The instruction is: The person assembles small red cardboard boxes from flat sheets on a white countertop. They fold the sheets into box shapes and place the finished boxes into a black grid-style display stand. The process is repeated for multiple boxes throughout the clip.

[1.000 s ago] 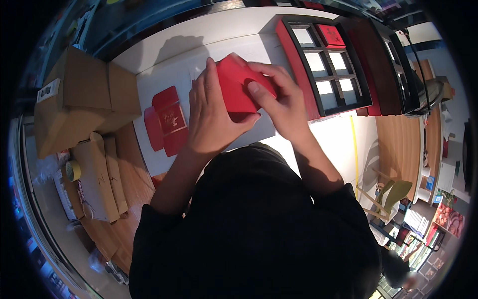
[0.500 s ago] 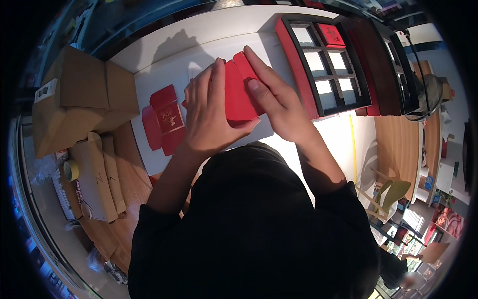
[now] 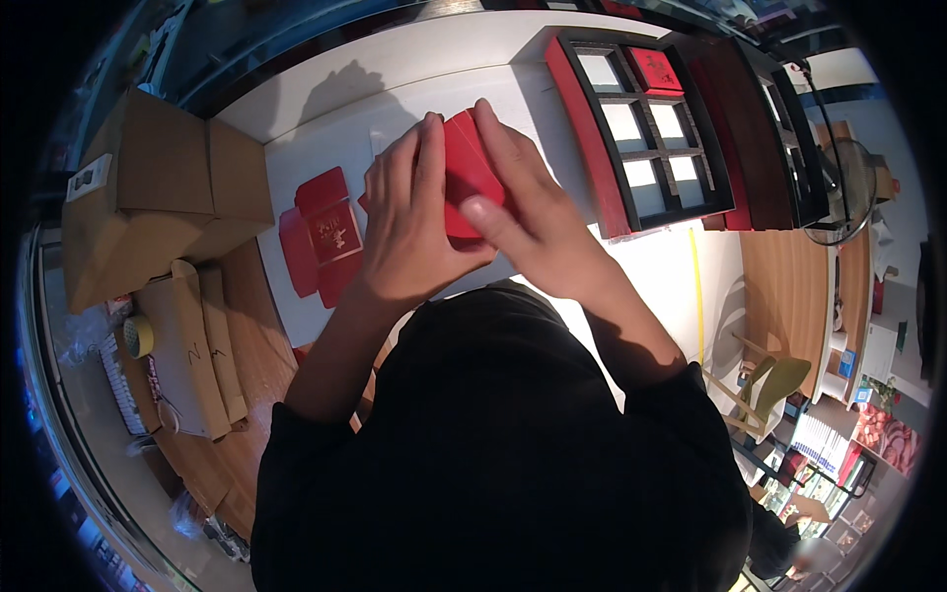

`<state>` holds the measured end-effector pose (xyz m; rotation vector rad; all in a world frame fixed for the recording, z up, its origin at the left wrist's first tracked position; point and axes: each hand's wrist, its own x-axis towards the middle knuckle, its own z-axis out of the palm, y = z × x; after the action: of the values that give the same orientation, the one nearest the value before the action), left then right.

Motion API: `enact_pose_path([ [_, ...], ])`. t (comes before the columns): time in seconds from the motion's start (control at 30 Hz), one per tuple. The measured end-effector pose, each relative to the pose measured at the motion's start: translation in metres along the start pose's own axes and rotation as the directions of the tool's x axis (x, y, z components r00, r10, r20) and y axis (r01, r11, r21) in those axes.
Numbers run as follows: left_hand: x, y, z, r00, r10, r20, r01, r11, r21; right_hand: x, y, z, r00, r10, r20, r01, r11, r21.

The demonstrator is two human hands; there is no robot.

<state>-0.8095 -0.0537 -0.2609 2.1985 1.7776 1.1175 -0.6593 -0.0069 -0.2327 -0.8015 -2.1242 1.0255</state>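
Between my two hands is a small red paper box (image 3: 472, 163), lifted over the white table. My left hand (image 3: 406, 212) wraps its left side, with the thumb running beneath the near edge. Along the right side lie the fingers of my right hand (image 3: 538, 202), and its thumb rests on the box's near part. The palms hide much of the box. A flat, unfolded red carton (image 3: 330, 232) with gold print lies on the table, just left of my left hand.
At right stands a black-framed, red-sided gift box (image 3: 641, 128) with several compartments; one holds a small red box (image 3: 655, 71). Beside it is another such box (image 3: 769, 148). Brown cardboard cartons (image 3: 168, 192) and a tape roll (image 3: 140, 336) are at left. A green chair (image 3: 774, 390) stands lower right.
My right hand has moved inward and its thumb has slid lower along the red box. The gap at the box's top edge now looks closed. My left hand has barely moved.
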Motion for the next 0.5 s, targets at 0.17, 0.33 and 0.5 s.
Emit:
enact_pose_path([
  [0.17, -0.004, 0.000, 0.002, 0.997, -0.049, 0.058, 0.051, 0.998, -0.029, -0.001, 0.010, 0.009, 0.993, -0.101, -0.056, 0.089, 0.978, -0.187],
  [0.33, -0.003, -0.001, 0.003, 0.999, -0.022, 0.041, 0.024, 0.999, -0.038, -0.002, 0.012, 0.008, 0.993, -0.101, -0.067, 0.088, 0.980, -0.178],
  [0.5, -0.002, -0.009, 0.002, 0.983, -0.182, 0.015, 0.131, 0.644, -0.754, -0.007, 0.020, -0.015, 0.999, -0.027, -0.022, 0.034, 0.826, 0.563],
])
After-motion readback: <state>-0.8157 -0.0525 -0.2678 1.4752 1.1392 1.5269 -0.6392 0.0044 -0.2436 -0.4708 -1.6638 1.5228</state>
